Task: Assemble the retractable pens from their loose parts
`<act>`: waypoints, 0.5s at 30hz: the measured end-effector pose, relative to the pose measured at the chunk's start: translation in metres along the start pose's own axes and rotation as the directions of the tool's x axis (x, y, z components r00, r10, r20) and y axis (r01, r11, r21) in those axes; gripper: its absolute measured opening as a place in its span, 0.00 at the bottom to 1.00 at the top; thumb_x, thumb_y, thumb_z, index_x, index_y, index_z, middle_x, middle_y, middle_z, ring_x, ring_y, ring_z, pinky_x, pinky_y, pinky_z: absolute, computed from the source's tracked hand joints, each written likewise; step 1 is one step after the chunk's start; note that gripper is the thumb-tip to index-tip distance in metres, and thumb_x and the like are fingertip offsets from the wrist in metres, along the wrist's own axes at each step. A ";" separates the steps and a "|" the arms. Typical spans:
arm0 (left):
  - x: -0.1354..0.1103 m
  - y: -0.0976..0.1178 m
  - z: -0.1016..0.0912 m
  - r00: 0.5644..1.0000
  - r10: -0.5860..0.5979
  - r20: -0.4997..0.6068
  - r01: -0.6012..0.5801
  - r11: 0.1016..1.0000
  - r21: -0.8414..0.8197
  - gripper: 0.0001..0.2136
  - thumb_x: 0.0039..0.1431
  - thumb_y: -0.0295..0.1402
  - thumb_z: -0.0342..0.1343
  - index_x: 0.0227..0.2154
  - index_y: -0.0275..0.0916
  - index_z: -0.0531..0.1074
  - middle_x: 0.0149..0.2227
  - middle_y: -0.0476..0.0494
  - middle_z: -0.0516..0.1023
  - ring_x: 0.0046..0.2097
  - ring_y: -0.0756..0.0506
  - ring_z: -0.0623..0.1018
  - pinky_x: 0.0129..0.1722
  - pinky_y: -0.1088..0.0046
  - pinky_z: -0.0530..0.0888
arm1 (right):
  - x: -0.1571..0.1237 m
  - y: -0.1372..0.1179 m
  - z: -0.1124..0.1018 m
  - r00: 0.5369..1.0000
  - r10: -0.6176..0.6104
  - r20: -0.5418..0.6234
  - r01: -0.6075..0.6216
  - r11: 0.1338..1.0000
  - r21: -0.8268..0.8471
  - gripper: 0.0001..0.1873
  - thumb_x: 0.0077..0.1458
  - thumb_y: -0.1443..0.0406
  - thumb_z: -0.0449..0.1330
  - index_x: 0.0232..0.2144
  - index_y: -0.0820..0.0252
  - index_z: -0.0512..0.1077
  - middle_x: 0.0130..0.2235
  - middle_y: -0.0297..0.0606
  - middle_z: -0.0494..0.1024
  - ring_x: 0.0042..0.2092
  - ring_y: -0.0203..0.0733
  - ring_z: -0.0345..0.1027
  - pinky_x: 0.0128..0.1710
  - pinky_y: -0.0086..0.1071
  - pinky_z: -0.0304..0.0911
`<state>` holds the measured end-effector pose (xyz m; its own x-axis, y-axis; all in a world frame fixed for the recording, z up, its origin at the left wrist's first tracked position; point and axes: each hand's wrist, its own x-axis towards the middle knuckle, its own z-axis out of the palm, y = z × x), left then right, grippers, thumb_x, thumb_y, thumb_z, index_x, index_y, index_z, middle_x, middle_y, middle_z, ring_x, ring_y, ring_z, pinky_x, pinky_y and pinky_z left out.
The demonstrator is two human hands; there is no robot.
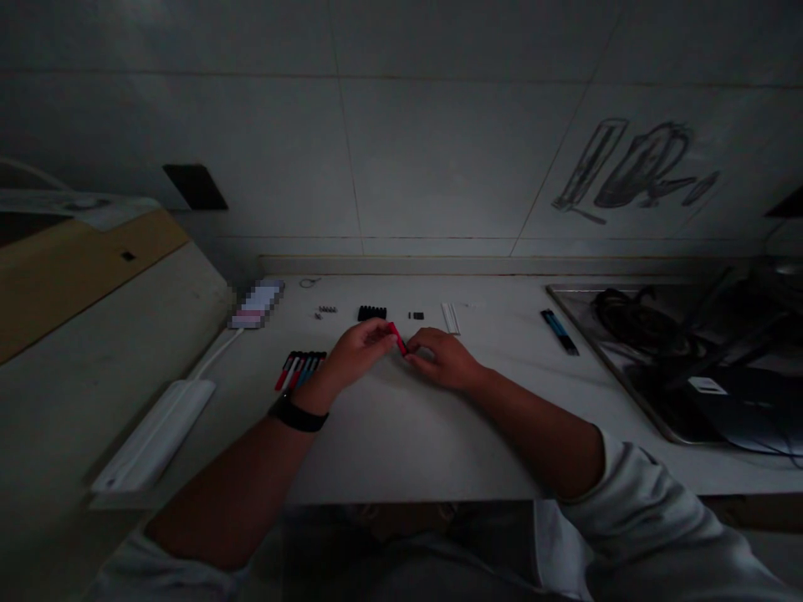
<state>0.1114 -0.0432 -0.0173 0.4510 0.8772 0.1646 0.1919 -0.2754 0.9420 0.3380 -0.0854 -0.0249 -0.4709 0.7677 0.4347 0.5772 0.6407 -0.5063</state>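
Observation:
Over the middle of the white tabletop, both of my hands meet at a small, narrow red piece with a dark end [397, 337]. My left hand [360, 351] pinches its upper red end between thumb and fingers. At the lower, dark end, my right hand [442, 357] has its fingers closed on it. The piece tilts down to the right; its exact kind is too small to tell. Just beyond my left hand sits a black block with a notched edge [372, 313]. A row of similar slim pieces with black ends, in red, white and blue [299, 369], lies beside my left wrist.
Small metal parts [327, 309], small dark parts [418, 316] and thin white sticks [450, 318] lie toward the wall. A blue-and-black packet [559, 332] is near the stove [627, 393] at right. A power strip [156, 435] and blurred phone-like object [258, 303] are left.

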 end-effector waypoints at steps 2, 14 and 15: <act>0.002 -0.002 -0.002 0.998 -0.031 -0.047 0.028 0.998 -0.058 0.15 0.61 0.45 0.60 0.44 0.39 0.73 0.41 0.42 0.81 0.44 0.44 0.81 0.45 0.66 0.78 | 0.001 0.003 -0.002 1.000 -0.006 -0.021 0.006 1.000 0.002 0.07 0.66 0.61 0.59 0.40 0.56 0.75 0.40 0.40 0.80 0.43 0.43 0.73 0.48 0.38 0.67; 0.003 -0.001 -0.006 0.995 -0.033 -0.095 0.027 0.998 -0.057 0.14 0.61 0.44 0.60 0.41 0.39 0.74 0.38 0.43 0.80 0.39 0.46 0.79 0.41 0.68 0.77 | -0.025 0.131 -0.095 0.721 0.402 -0.565 -0.571 0.806 -0.155 0.14 0.58 0.65 0.58 0.45 0.59 0.77 0.41 0.44 0.81 0.40 0.46 0.75 0.46 0.41 0.70; 0.003 -0.002 -0.006 0.996 -0.027 -0.088 0.022 0.998 -0.058 0.14 0.60 0.43 0.61 0.41 0.39 0.74 0.37 0.44 0.80 0.39 0.46 0.79 0.40 0.68 0.77 | -0.030 0.139 -0.098 0.715 0.438 -0.545 -0.606 0.777 -0.171 0.14 0.57 0.66 0.58 0.45 0.59 0.77 0.41 0.44 0.81 0.40 0.47 0.75 0.46 0.41 0.69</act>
<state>0.1073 -0.0374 -0.0168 0.3674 0.9155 0.1637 0.1514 -0.2326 0.9607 0.4974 -0.0201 -0.0357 0.2798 0.8225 0.4952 0.8480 0.0301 -0.5291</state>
